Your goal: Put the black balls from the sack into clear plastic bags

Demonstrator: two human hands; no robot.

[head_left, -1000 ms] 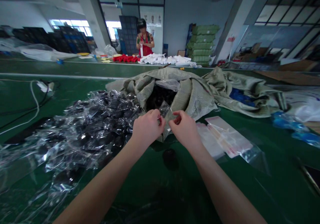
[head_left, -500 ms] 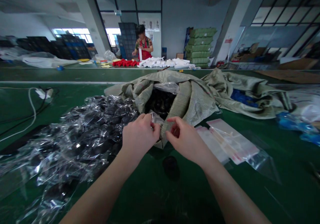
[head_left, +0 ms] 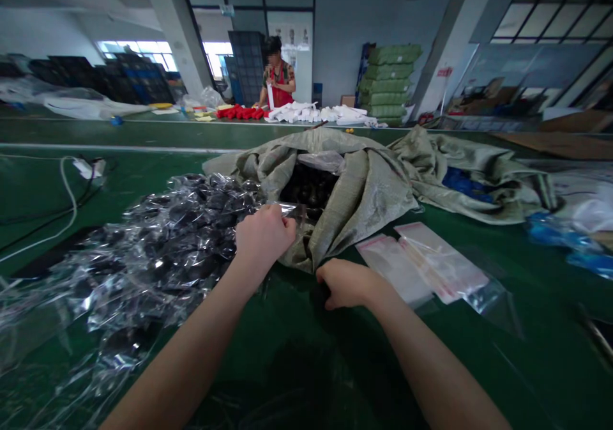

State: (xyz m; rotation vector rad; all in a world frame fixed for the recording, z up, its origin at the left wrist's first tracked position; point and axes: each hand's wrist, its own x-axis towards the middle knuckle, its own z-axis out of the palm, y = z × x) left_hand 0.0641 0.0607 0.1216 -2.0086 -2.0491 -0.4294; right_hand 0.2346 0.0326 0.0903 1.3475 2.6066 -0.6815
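Table (head_left: 268, 340) room was noted before the sack (head_left: 380, 193); glossy bag (head_left: 297, 213) was pinched by left hand (head_left: 263, 233), grip of right hand (head_left: 347, 283) unclear.

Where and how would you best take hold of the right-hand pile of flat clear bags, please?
I'd probably pinch the near edge, coming from the near right with the right hand: the right-hand pile lies flat, that end lies closest, and another pile crowds its left side.

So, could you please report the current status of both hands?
Left hand holding clear plastic bag. Right hand at dark rounded object, grip unclear. Grey-green woven sack just beyond both.
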